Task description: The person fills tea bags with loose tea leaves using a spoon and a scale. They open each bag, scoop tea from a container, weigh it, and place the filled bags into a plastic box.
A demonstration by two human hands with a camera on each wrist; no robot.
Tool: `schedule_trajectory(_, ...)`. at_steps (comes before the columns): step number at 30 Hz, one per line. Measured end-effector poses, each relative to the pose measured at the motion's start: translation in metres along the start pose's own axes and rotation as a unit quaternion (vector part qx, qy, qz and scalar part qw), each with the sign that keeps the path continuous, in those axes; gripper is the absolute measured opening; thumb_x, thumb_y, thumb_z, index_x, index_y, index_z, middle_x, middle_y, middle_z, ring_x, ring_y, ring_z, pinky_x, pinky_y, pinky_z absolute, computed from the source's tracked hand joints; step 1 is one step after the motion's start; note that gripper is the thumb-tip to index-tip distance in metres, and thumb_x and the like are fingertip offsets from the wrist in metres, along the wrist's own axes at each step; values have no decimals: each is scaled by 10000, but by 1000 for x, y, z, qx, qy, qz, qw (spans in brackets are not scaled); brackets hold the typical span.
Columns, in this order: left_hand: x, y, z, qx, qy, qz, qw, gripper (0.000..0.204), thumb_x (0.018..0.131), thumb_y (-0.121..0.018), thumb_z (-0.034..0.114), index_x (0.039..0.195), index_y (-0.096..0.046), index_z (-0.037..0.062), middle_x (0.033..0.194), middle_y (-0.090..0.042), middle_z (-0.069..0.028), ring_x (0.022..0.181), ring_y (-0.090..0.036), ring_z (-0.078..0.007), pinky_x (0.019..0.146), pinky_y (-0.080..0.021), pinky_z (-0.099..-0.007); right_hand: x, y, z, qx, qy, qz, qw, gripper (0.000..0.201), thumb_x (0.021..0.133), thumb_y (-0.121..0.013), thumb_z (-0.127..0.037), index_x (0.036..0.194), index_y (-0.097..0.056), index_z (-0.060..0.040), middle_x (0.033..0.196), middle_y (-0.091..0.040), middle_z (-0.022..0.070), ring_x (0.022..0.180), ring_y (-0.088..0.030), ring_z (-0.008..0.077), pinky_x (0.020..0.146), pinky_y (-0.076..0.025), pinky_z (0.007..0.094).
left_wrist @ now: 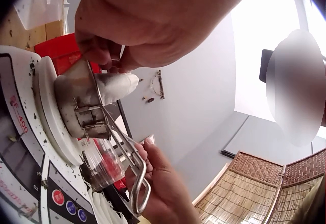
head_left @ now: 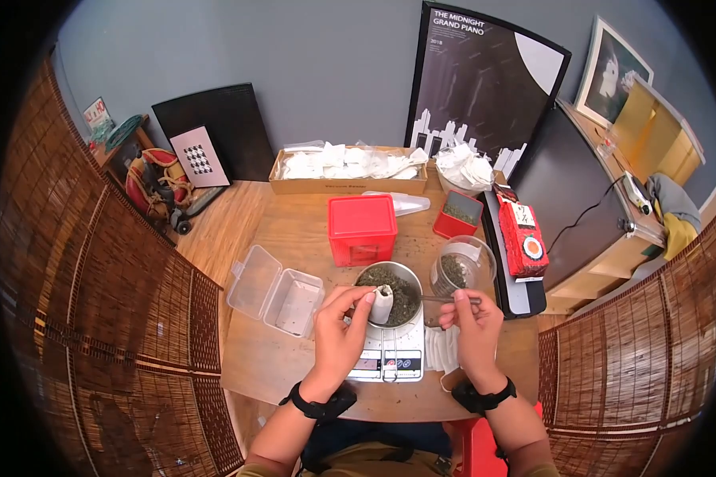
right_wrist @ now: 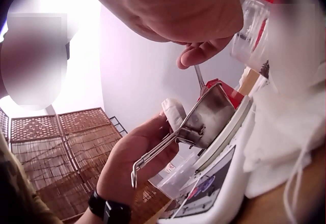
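My left hand (head_left: 340, 327) pinches a small white tea bag (head_left: 382, 306) upright, its open mouth at the top, over a metal cup (head_left: 415, 282) of dried green leaves. In my right hand (head_left: 476, 327) is the thin handle of a metal spoon (right_wrist: 199, 75), which points left toward the cup's rim; its far end does not show clearly. The cup, with a looped wire handle (left_wrist: 133, 165), stands on a white kitchen scale (head_left: 412, 342). Several white tea bags (head_left: 441, 350) lie right of the scale, close below my right hand.
Behind the cup stands a red lidded box (head_left: 362, 219). An open clear plastic box (head_left: 293, 304) is at left; a clear jar (head_left: 485, 266) with leaves and a red tin (head_left: 456, 224) are at right. A long carton (head_left: 326, 186) of white bags lines the back, near a red packet (head_left: 523, 238).
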State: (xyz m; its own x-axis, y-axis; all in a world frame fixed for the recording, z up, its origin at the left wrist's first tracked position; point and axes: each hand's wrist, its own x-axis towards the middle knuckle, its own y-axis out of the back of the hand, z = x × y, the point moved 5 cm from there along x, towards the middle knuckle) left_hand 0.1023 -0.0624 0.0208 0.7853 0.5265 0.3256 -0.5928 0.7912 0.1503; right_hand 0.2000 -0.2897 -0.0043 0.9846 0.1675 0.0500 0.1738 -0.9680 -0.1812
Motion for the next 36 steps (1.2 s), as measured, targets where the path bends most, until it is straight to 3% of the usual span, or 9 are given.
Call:
schedule_trajectory(2, -1, 0, 0, -4, -1, 6, 1000, 152, 1038, -712, 80, 1122, -794, -18, 1020, -766, -128, 864, -714, -200, 717, -536, -310, 3, 3, 4, 14, -13, -2, 1000, 186, 1106, -667, -159, 1129, -692, 23, 874, -760, 123, 690, -711, 134, 620, -561, 270)
schedule_trajectory(4, -2, 0, 1, -4, 8, -5, 1000, 159, 1041, -721, 70, 1148, -798, -18, 1031, -739, -83, 905, -669, -135, 745, -514, -263, 5, 5, 7, 28, -26, -4, 999, 187, 1110, -662, -164, 1129, -693, 20, 876, -760, 122, 690, -708, 131, 617, -554, 267)
schedule_trajectory(8, -1, 0, 2, 4, 11, -14, 1000, 157, 1040, -724, 70, 1150, -802, -12, 1035, -741, -82, 901, -667, -130, 741, -513, -261, 7, 8, 4, 27, -9, 12, 1000, 185, 1112, -660, -171, 1119, -690, 12, 867, -758, 113, 668, -673, 115, 608, -531, 256)
schedule_trajectory(10, 0, 0, 1, 2, -3, 14, 1000, 156, 1036, -720, 91, 1128, -804, -3, 1009, -763, -113, 815, -687, -169, 695, -522, -289, 10, 8, -2, 27, -4, 12, 1000, 184, 1114, -658, -173, 1115, -689, 8, 864, -757, 109, 659, -660, 109, 606, -525, 254)
schedule_trajectory(25, 2, -1, 2, -1, 9, 6, 1000, 152, 1030, -735, 99, 1124, -805, 2, 985, -753, -106, 789, -688, -163, 682, -539, -290, 25, -9, -42, 69, 9, -9, 998, 181, 1130, -638, -219, 1125, -668, -41, 857, -712, 45, 658, -591, 64, 595, -461, 211)
schedule_trajectory(36, 4, -1, 0, -19, 10, 9, 1000, 162, 1028, -741, 100, 1135, -808, -2, 973, -752, -98, 768, -669, -143, 667, -535, -287, 12, -30, -74, -95, 110, -83, 986, 187, 1123, -648, -194, 1137, -679, -10, 894, -714, 45, 728, -614, 69, 676, -489, 220)
